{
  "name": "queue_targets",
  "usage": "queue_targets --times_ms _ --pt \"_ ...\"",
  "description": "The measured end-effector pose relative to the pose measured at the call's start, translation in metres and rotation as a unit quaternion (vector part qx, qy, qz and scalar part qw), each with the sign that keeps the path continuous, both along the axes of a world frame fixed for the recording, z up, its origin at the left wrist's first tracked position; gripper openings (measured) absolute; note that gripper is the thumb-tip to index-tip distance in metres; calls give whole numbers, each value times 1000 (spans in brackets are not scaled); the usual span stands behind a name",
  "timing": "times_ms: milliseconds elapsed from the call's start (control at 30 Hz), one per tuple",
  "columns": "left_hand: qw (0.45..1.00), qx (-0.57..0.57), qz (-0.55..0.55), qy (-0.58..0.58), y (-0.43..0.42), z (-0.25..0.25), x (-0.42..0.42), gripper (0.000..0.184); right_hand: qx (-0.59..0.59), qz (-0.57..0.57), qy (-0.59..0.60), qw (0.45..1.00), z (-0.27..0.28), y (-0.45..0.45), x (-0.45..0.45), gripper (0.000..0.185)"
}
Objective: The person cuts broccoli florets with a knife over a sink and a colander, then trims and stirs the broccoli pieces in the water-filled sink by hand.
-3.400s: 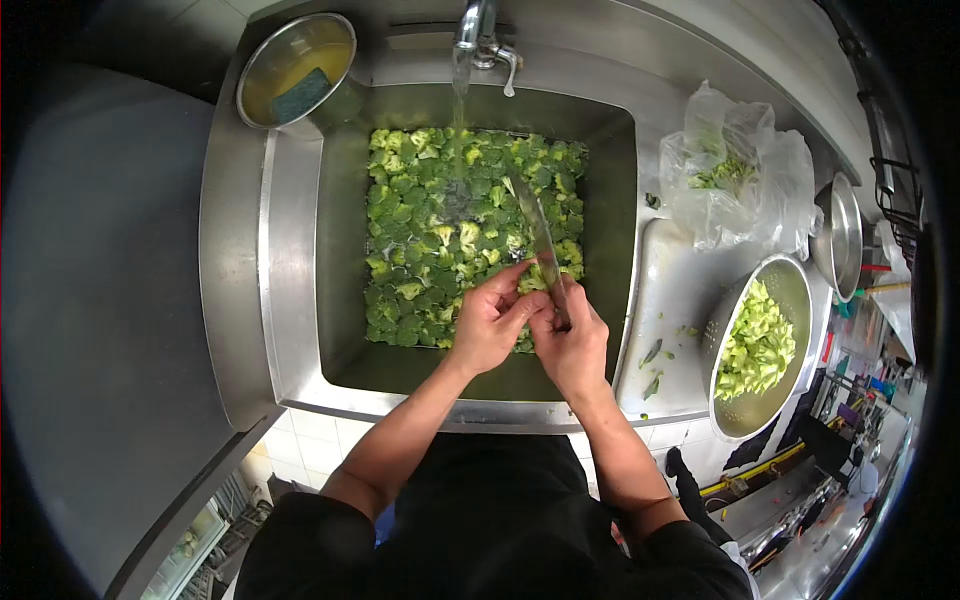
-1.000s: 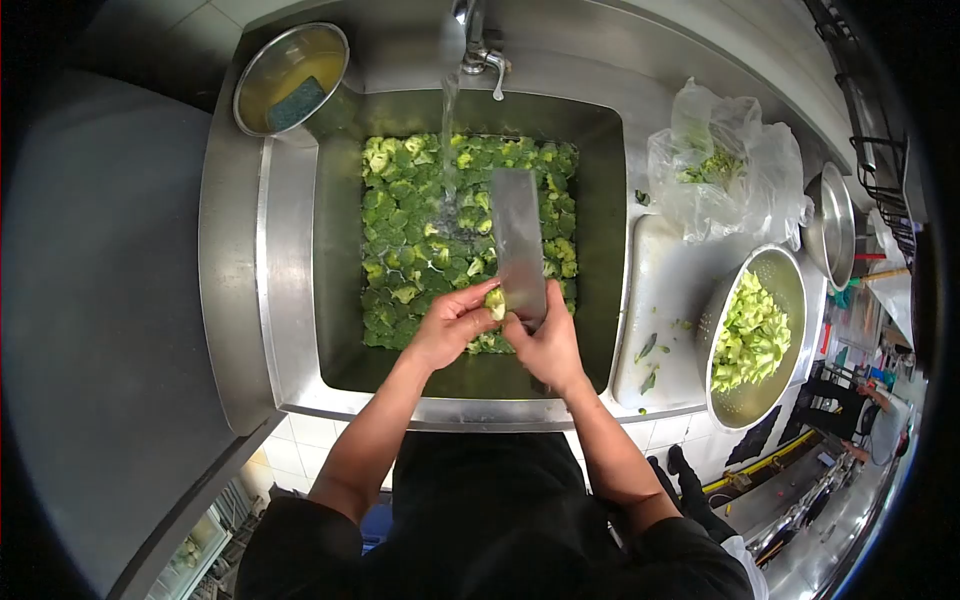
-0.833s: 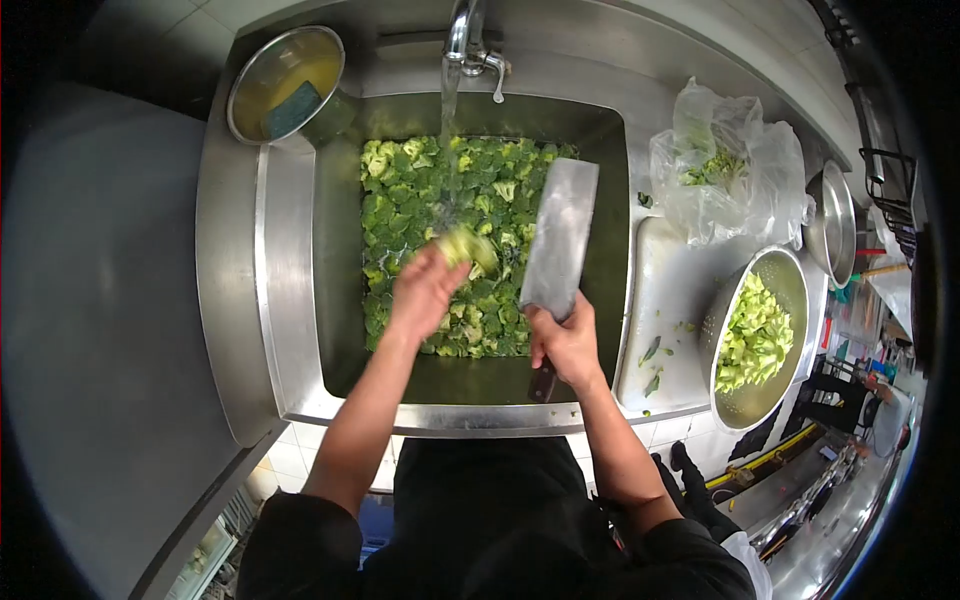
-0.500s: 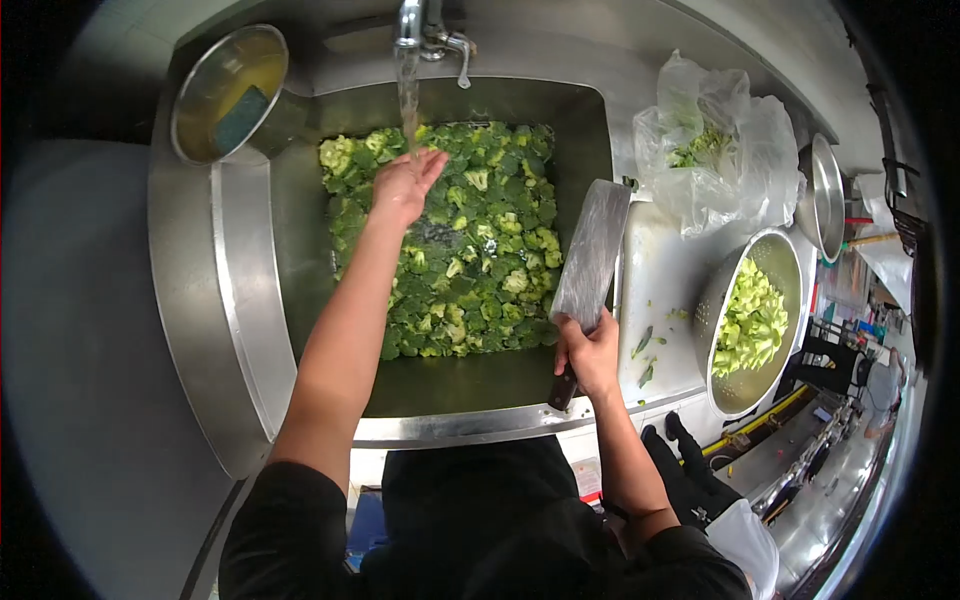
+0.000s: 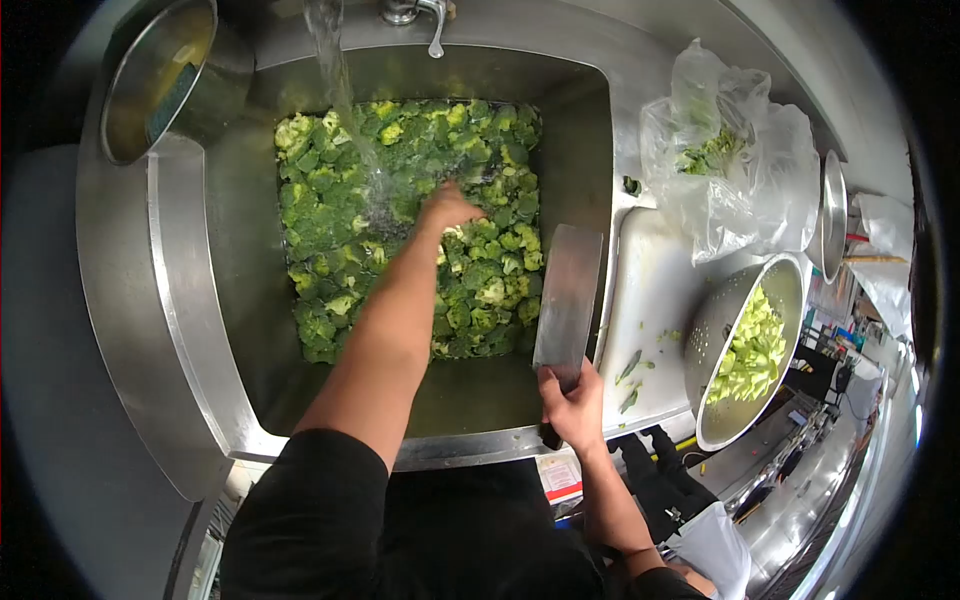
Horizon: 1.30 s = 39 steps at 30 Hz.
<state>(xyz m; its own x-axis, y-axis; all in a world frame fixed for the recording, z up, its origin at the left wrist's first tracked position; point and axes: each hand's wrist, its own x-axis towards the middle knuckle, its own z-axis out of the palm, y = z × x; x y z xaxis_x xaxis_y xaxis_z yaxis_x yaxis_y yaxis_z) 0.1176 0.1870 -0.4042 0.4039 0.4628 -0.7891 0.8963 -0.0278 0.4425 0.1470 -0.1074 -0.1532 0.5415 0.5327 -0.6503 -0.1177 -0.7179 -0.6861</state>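
Broccoli florets (image 5: 330,270) float in the water of a steel sink (image 5: 480,395). My left hand (image 5: 449,208) dips into the middle of them, thumb stretched away from the fingers; the fingertips are hidden among water and broccoli. Close by on its left, a stream of tap water (image 5: 345,100) splashes into the sink. In my right hand (image 5: 575,408) is the handle of a cleaver (image 5: 570,295), its broad blade pointing away from me along the sink's right side.
Right of the sink lies a white cutting board (image 5: 640,290) with green scraps. A colander (image 5: 708,325) of pale green cut pieces (image 5: 752,350) and a plastic bag (image 5: 780,190) holding greens stand there. A steel bowl (image 5: 125,105) is at the upper left. Another person (image 5: 660,480) stands at lower right.
My left hand has gone from beneath the tap stream down into the broccoli, to the right of the stream. The right hand still grips the cleaver. The camera view has shifted.
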Motion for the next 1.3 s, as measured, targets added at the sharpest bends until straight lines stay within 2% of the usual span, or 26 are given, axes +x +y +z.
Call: queue_targets --times_ms 33,67,100,167,233,300,333,400,433,500,567,600,633,700,733,800,1033,1167,1233,1300 --pt "999 -20 -48 3 6 -11 -6 104 0 3 1 1000 -2 -1 3 11" --pt "997 -69 34 -1 10 -8 -14 105 5 15 1 1000 -4 -3 5 11" --pt "997 -70 36 4 7 -4 -21 105 11 26 2 1000 -5 -5 5 12" --pt "972 -86 160 -148 3 20 -35 110 6 25 16 1000 -5 -4 6 12" --pt "974 -34 162 -154 -5 54 -44 106 3 22 22 999 -5 2 9 13" --pt "915 -167 200 -309 -13 77 -62 93 40 33 7 999 -4 8 7 13" --pt "915 -165 198 -310 -23 90 -67 93 41 48 -3 998 -3 12 7 12" --pt "864 -167 292 -374 -41 122 -79 85 57 61 -37 996 -5 22 6 12" --pt "866 -164 289 -375 -50 131 -84 85 69 75 -69 992 -5 26 4 12" --pt "796 -224 353 -437 -65 149 -93 83 85 90 -100 987 -1 39 1 12" --pt "781 -218 378 -447 -86 166 -95 81 122 113 -167 972 6 52 -1 14" --pt "737 -217 432 -472 -96 172 -96 80 129 126 -188 965 12 60 -3 25" --pt "689 -215 483 -495 -104 177 -96 78 132 125 -188 965 16 65 -4 25" --pt "694 -187 496 -488 -116 193 -94 79 148 135 -195 960 24 75 -9 36" --pt "672 -158 516 -507 -123 197 -95 76 156 128 -192 961 31 79 -13 41" --pt "619 -127 551 -545 -133 211 -93 71 170 128 -190 958 42 87 -19 41" --pt "609 -51 574 -545 -144 251 -86 70 184 135 -200 953 38 102 -32 37" --pt "595 -95 577 -551 -145 252 -92 67 154 98 -175 967 28 115 -40 31" --pt "557 -142 585 -572 -140 230 -110 63 194 113 -153 962 22 121 -44 32" --pt "552 -186 618 -528 -127 217 -124 55 218 112 -142 959 15 124 -44 31"
